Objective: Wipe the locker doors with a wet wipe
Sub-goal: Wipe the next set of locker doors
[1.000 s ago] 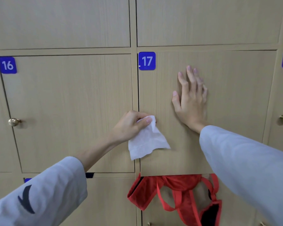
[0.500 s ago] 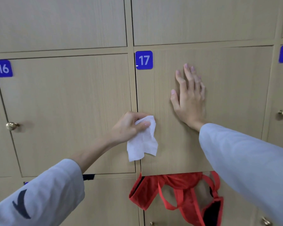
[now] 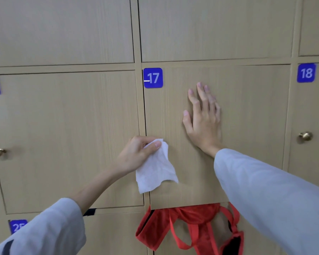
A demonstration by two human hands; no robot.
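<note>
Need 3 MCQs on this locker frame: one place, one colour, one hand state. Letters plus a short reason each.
1. Where is the right hand?
A. On a brass knob
B. Flat on door 17
C. On door 16

2. What colour is the bag hanging below door 17?
A. Red
B. Green
C. Black

3. What is the left hand doing?
A. Hanging idle
B. Pressing flat on a door
C. Pinching the white wipe

Answers:
1 B: its fingers lie straight against the panel right of the 17 label.
2 A: the fabric and straps are red.
3 C: thumb and fingers close on the wipe's top, by door 17's left edge.
</note>
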